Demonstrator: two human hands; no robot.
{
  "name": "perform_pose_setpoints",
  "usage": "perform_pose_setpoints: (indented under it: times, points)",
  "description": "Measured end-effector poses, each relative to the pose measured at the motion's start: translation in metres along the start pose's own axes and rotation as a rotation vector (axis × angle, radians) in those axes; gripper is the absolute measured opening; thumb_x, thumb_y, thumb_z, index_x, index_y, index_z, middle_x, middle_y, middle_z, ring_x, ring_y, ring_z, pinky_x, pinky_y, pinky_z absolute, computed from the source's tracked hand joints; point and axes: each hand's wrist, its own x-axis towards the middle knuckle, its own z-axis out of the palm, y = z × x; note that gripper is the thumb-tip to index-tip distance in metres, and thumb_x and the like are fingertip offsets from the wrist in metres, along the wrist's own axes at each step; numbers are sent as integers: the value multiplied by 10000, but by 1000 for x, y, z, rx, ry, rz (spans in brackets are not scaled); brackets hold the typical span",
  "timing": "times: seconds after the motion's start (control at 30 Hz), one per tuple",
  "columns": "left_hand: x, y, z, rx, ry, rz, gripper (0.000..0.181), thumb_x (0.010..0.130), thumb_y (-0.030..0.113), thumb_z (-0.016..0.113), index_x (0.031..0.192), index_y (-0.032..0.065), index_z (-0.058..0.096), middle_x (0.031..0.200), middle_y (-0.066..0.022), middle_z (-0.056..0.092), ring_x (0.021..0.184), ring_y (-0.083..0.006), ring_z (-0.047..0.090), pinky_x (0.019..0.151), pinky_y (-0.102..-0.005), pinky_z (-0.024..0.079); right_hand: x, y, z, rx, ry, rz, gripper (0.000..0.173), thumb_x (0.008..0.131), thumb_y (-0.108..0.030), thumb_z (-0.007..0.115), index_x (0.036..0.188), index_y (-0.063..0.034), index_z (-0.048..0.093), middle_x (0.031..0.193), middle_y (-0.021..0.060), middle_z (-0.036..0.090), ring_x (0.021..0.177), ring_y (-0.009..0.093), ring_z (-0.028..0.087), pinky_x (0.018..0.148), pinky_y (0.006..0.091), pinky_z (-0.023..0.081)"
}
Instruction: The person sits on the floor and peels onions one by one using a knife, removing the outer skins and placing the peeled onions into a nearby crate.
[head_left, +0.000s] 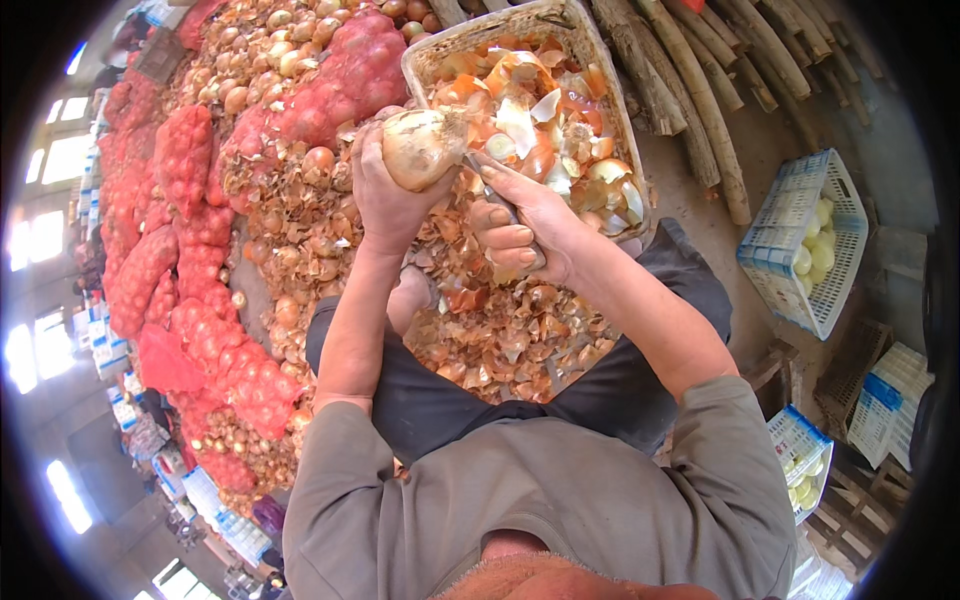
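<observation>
My left hand (386, 195) is closed around a large yellow onion (420, 148) that still bears its dry skin, its rooty end turned towards my right hand. In my right hand (517, 225) is a small knife (501, 196), its handle in my curled fingers. The thumb lies along the knife, whose tip is close to or against the onion's root end; exact contact is hard to tell. Just beyond both hands stands a dirty white plastic tub (636, 161) holding onion skins and cut scraps (536, 142).
Loose onion skins (517, 345) cover the floor between my legs. Red mesh sacks of onions (184, 157) and loose onions (262, 67) are heaped at left. Wooden poles (701, 90) lie at upper right. Plastic crates (844, 247) at right hold peeled onions (817, 247).
</observation>
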Motion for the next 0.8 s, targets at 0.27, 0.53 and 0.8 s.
perform_pose_setpoints:
  times: [0.27, 0.53, 0.8]
  points:
    - [5, 1, 11, -108, -80, -228, 953, 709, 302, 1020, 1432, -11, 483, 1401, -175, 595, 1303, -361, 570, 1150, -473, 448, -21, -18, -18, 51, -441, -52, 308, 1190, -345, 396, 1474, -256, 475, 788, -19, 480, 466, 51, 373, 345, 206, 305]
    - [-2, 2, 15, -717, -88, -551, 765, 871, 127, 886, 1471, -12, 433, 1366, -169, 625, 1210, -244, 680, 1041, -385, 582, -25, -38, -23, -458, 92, -518, 550, 1170, -261, 501, 1679, -115, 349, 780, 28, 611, 476, 88, 501, 394, 257, 398]
    - [1, 28, 16, -1098, -97, -570, 773, 919, 171, 818, 1541, 6, 390, 1418, -158, 591, 1278, -238, 640, 1063, -371, 577, 2, -8, -33, -904, 282, -793, 403, 1121, -199, 584, 1437, 51, 586, 967, 87, 730, 767, 136, 669, 687, 298, 553]
